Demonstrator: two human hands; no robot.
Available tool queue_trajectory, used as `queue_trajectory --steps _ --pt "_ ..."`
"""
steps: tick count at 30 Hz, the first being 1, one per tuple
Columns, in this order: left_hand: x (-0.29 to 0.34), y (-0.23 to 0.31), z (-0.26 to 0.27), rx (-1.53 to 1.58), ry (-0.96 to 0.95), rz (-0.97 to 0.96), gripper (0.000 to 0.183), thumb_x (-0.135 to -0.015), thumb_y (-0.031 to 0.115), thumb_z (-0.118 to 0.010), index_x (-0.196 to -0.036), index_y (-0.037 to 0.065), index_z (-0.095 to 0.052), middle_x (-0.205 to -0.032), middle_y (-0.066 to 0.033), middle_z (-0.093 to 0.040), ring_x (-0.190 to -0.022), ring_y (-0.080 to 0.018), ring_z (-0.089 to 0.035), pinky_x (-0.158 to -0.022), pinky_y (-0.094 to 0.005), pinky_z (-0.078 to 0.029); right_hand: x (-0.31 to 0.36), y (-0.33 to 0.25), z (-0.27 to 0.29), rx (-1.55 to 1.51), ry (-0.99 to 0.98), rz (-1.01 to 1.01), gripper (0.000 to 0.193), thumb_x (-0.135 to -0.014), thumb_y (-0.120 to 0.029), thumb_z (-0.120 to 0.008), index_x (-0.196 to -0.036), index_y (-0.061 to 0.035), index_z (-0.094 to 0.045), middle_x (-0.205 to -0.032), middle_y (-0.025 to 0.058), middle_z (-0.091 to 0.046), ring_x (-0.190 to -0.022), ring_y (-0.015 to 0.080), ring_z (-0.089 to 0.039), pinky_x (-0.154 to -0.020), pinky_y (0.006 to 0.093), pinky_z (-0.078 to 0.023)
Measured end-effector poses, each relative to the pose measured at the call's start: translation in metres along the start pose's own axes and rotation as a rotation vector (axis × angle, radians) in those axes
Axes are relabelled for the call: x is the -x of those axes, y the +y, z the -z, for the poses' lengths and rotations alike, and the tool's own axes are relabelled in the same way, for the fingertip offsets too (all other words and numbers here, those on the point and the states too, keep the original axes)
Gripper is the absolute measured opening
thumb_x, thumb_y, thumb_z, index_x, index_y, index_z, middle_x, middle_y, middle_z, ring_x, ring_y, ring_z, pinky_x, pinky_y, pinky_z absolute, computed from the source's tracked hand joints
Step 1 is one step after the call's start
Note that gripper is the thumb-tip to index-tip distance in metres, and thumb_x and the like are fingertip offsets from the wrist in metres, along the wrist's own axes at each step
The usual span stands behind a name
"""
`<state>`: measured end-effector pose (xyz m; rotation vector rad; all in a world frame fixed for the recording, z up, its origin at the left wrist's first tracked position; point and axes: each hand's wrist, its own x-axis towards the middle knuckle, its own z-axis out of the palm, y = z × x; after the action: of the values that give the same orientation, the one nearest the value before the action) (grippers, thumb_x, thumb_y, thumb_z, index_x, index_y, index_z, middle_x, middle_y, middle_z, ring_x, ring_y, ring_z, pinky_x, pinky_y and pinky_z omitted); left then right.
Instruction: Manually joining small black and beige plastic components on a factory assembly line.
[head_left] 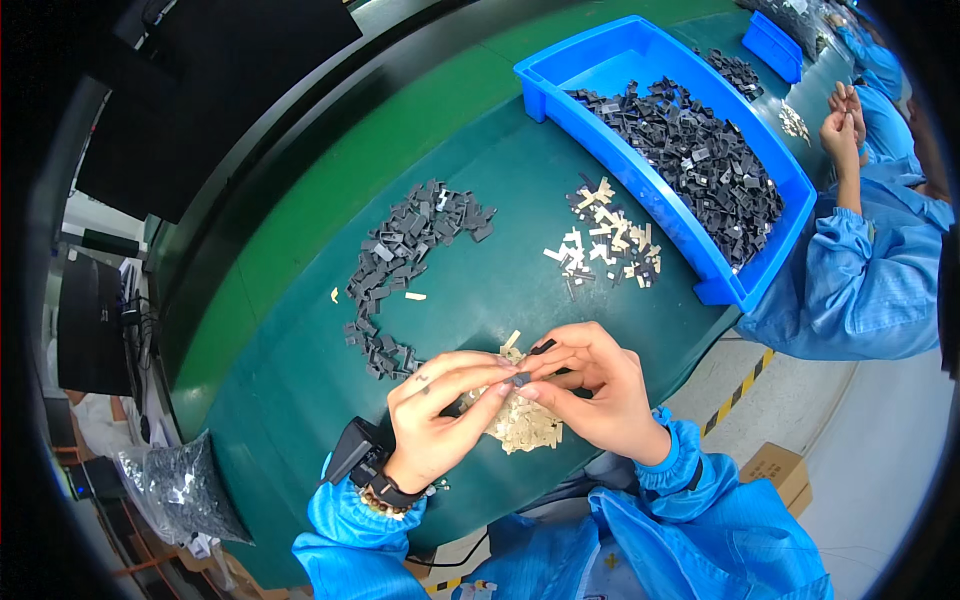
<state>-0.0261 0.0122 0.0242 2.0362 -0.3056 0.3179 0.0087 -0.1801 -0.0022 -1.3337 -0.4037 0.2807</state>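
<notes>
Close together over the green table, my left hand [440, 410] and my right hand [598, 395] meet fingertip to fingertip. Pinched between them is a small dark grey plastic part [519, 379], its details too small to make out. A short black piece [543, 347] shows at my right forefinger. Just beneath the fingers lies a heap of cream-coloured flat pieces [525, 430], partly hidden by my hands. Beyond my left hand, loose dark grey plastic parts [400, 245] spread in a curved band. A mixed scatter of cream strips and dark pieces [610, 240] lies farther right.
A large blue bin [640, 165] full of dark grey parts stands at the far right of the green table [300, 400]. Past it a co-worker in blue [850, 270] handles something small. A clear bag of dark parts [185, 490] sits left; a cardboard box [775, 475] is lower right.
</notes>
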Motion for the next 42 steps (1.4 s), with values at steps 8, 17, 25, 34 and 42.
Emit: queue_trajectory --steps 8,17,25,34,42 --pt "0.000 0.003 0.000 -0.079 0.041 -0.098 0.019 -0.080 -0.012 -0.070 -0.096 -0.003 -0.072 -0.096 -0.0165 -0.074 -0.092 -0.0271 -0.073 -0.083 -0.0346 -0.059 -0.001 0.000 0.005 -0.146 -0.047 0.011 0.023 -0.094 -0.002 -0.067 -0.114 0.0035 -0.055 -0.110 0.0153 -0.070 -0.101 0.0177 -0.070 -0.084 0.0325 -0.061" --pt "0.003 0.001 -0.005 -0.119 0.094 -0.170 0.021 -0.078 -0.017 -0.067 -0.093 -0.003 -0.068 -0.094 -0.0169 -0.072 -0.089 -0.0281 -0.073 -0.080 -0.0354 -0.059 -0.002 -0.009 0.003 -0.112 -0.124 -0.077 0.008 -0.098 -0.002 -0.060 -0.101 0.0054 -0.059 -0.107 0.0133 -0.068 -0.100 0.0159 -0.069 -0.080 0.0287 -0.060" --pt "0.004 0.001 -0.009 -0.133 0.118 -0.204 0.024 -0.072 -0.017 -0.070 -0.091 -0.002 -0.069 -0.089 -0.0125 -0.071 -0.084 -0.0293 -0.073 -0.079 -0.0385 -0.060 -0.003 -0.010 0.004 -0.046 -0.156 -0.100 0.005 -0.096 0.000 -0.059 -0.097 0.0042 -0.058 -0.107 0.0142 -0.068 -0.097 0.0165 -0.070 -0.078 0.0293 -0.061" --pt "0.005 -0.001 -0.008 -0.179 0.105 -0.249 0.027 -0.069 -0.019 -0.069 -0.090 -0.003 -0.069 -0.089 -0.0129 -0.070 -0.083 -0.0298 -0.072 -0.076 -0.0382 -0.059 -0.005 -0.013 0.005 -0.023 -0.175 -0.110 0.003 -0.094 0.002 -0.058 -0.094 0.0040 -0.056 -0.105 0.0142 -0.068 -0.098 0.0164 -0.069 -0.079 0.0299 -0.062" --pt "0.005 0.000 -0.008 -0.199 0.092 -0.278 0.029 -0.068 -0.020 -0.067 -0.091 -0.004 -0.070 -0.089 -0.0133 -0.069 -0.083 -0.0311 -0.072 -0.075 -0.0379 -0.060 -0.006 -0.014 0.005 0.048 -0.183 -0.074 0.003 -0.093 0.003 -0.059 -0.094 0.0038 -0.056 -0.098 0.0116 -0.067 -0.098 0.0164 -0.069 -0.075 0.0295 -0.062"
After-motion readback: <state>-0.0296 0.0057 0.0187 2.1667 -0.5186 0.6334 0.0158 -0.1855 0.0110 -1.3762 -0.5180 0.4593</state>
